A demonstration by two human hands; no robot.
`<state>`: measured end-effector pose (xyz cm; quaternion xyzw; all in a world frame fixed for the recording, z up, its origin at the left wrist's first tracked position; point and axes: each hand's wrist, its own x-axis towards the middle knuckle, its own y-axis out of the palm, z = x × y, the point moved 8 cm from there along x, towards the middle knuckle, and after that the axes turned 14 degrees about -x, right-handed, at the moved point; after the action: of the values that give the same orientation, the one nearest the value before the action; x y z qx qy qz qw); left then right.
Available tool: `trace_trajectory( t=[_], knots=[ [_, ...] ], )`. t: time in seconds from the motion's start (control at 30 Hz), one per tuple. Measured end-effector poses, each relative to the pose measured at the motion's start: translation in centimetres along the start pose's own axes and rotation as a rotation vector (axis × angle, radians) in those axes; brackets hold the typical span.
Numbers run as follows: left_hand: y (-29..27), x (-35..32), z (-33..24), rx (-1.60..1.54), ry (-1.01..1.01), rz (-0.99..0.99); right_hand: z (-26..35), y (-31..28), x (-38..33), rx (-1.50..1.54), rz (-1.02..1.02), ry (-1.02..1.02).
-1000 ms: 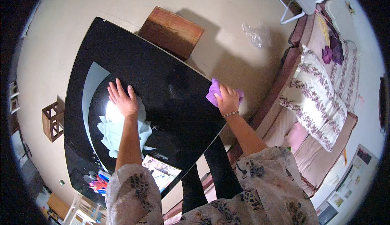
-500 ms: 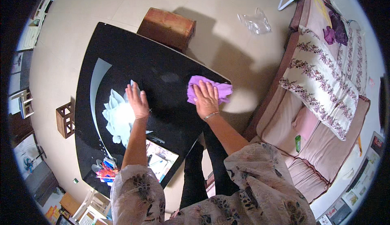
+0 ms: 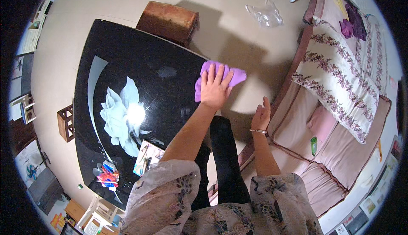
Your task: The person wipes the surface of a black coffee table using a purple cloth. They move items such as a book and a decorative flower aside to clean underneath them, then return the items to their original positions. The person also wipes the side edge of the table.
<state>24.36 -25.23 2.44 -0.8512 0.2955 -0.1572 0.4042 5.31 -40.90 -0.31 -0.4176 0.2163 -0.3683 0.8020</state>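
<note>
My left hand [image 3: 216, 86] lies on a purple cloth [image 3: 238, 77] with its fingers spread flat. The cloth sits at the right-hand corner of a glossy black table [image 3: 161, 107], part of it reaching past the edge. Off the table to the right, my right hand [image 3: 262, 117] hangs in the air above the floor. It holds nothing, its fingers are stretched out, and a bracelet circles its wrist. A pale flower pattern [image 3: 114, 116] on the tabletop carries a bright glare spot.
Near the front table edge, a paper or booklet [image 3: 144, 160] bears pens, partly behind my left arm. Colourful small packets [image 3: 108, 175] lie at the near left. A wooden stool [image 3: 168, 20] stands beyond the table, and a clear plastic bag [image 3: 265, 14] on the floor. A pink sofa [image 3: 293, 146] fills the right.
My left hand has crossed from the flower pattern to the purple cloth. My right hand has let go of the cloth and moved right, off the table. The cloth is bunched differently.
</note>
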Motion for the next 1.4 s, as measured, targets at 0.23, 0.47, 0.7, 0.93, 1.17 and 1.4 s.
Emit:
trace_trajectory(
  t=[0.23,0.47,0.7,0.93,1.17,1.4],
  knots=[
    [-3.1,-2.3,3.7,0.103,-0.054,0.092,7.7,6.1,2.5,0.143,0.169,-0.161],
    [-8.1,-14.8,11.3,0.19,-0.262,-0.021,12.0,9.1,4.7,0.022,-0.06,-0.259],
    [-4.2,-5.9,6.2,0.105,-0.119,0.104,11.4,7.6,5.3,0.01,-0.044,-0.304],
    [-1.4,4.4,2.9,-0.019,0.025,0.121,4.1,10.2,5.8,0.314,0.031,0.228],
    [-1.3,5.9,3.8,-0.025,0.05,0.242,6.8,9.4,7.6,0.367,0.001,0.213],
    [-14.4,7.6,20.2,0.26,-0.14,-0.073,18.4,12.4,7.7,-0.132,0.223,-0.428]
  ],
)
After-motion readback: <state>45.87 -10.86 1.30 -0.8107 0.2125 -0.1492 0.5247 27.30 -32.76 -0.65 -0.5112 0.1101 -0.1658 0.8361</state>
